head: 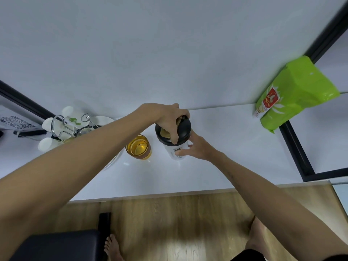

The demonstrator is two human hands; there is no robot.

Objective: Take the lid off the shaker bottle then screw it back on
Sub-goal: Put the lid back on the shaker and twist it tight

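On the white counter (pixel 216 147), a shaker bottle (pixel 176 147) gets its black lid (pixel 180 129) worked.
The left hand (pixel 167 117) curls over the lid to turn it; the right hand (pixel 195 149) wraps the body, bracing it upright.

Left hand (pixel 167 117) grips the black lid (pixel 183 129) atop a white bottle (pixel 174 151); right hand (pixel 195 147) holds the bottle on a white table (pixel 216 162), beside an amber glass (pixel 138 146).

home kitchen corner | white counter (pixel 216 166) | cup rack (pixel 62 127) | amber glass (pixel 138 147) | snack bag (pixel 293 95) | wood floor (pixel 178 223)
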